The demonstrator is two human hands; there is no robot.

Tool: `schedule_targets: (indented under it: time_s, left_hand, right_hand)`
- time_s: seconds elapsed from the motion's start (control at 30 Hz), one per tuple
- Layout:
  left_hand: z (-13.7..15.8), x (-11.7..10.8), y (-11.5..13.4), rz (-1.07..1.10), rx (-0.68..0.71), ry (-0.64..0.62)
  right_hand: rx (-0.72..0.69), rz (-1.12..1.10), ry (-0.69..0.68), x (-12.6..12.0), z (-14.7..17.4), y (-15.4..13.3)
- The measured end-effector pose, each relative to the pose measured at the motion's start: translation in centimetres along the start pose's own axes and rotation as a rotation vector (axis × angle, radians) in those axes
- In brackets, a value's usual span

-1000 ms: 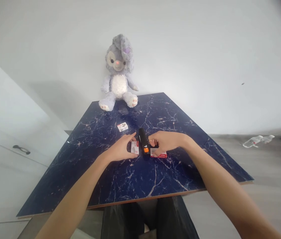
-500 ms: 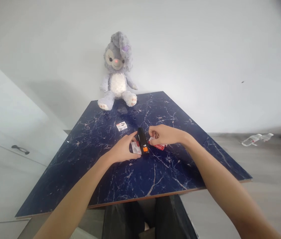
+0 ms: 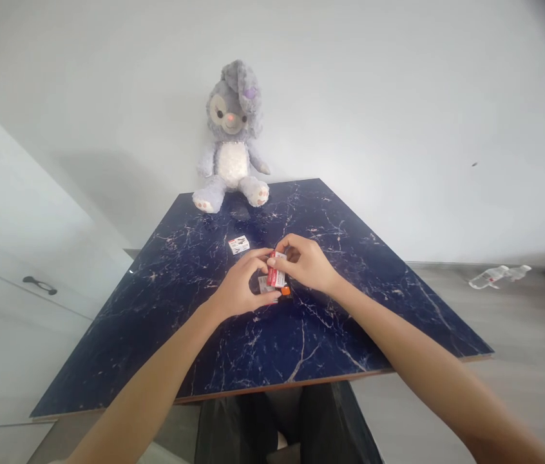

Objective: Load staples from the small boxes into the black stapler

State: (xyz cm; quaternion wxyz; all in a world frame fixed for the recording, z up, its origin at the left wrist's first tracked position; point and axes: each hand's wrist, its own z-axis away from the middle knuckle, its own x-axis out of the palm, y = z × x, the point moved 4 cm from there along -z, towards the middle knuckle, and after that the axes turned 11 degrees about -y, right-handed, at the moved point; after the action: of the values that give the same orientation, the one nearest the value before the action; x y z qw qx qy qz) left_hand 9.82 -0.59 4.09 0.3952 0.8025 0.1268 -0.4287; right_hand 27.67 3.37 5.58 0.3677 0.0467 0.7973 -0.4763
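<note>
My left hand [image 3: 239,288] curves around the left side of a long black object with an orange patch [image 3: 286,293], thumb near its close end. A small grey-and-white box [image 3: 263,283] lies between that hand and the black object. My right hand [image 3: 308,261] pinches a small red-and-white box [image 3: 277,269] between thumb and fingers, held above the black object and hiding most of it. The left fingertips come close to the red box; I cannot tell whether they touch it. Another small white box [image 3: 239,244] with dark printing lies farther back on the table.
The dark blue marbled table [image 3: 156,335] narrows toward the wall. A grey plush rabbit [image 3: 232,161] sits at its back edge. To the left stands a white cabinet [image 3: 21,225] with a dark handle. A clear plastic bottle [image 3: 489,277] lies on the floor at right.
My right hand has moved left, carrying the red-and-white box from the right of the black object to above it. My left hand stays about where it was.
</note>
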Motion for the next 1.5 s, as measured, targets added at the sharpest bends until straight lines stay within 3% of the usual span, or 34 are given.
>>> schedule_targets:
  time_s: [0.2,0.33,0.43,0.57,0.7,1.0,1.13,1.23,1.33,1.5]
  left_hand:
    - [0.2,-0.8,-0.3,-0.029,0.010,0.041]
    - [0.0,-1.0,-1.2,-0.075,-0.007,-0.044]
    - [0.0,-0.3,-1.7,-0.091,-0.061,-0.174]
    - [0.2,0.5,-2.0,-0.060,-0.149,-0.265]
    - [0.3,1.1,-1.9,-0.032,-0.188,-0.270]
    - [0.4,1.7,-2.0,0.008,-0.246,-0.239]
    - [0.3,1.0,-1.8,0.015,-0.185,-0.213]
    - [0.1,-0.1,-1.9,0.049,-0.187,-0.064]
    - [0.1,-0.7,-2.2,0.167,-0.246,0.103]
    - [-0.2,0.5,-2.2,0.626,-0.168,0.127]
  right_hand:
    - [-0.088,-0.019,-0.024,0.0,-0.1,0.4]
    - [-0.026,0.206,0.065,-2.1,-0.7,2.6]
    - [0.052,0.390,-0.096,-3.0,-0.9,4.7]
    - [0.108,0.462,-0.372,-2.9,-0.6,6.3]
    - [0.134,0.446,-0.412,-2.3,-0.6,6.6]
    - [0.096,0.363,-0.133,-3.8,-1.1,5.8]
    - [0.090,0.255,0.116,-4.9,-1.1,5.3]
    - [0.079,0.208,0.360,-5.2,-0.7,4.1]
    - [-0.098,0.214,0.480,-4.2,0.0,2.0]
    - [-0.504,0.328,0.320,-0.4,0.7,-0.8]
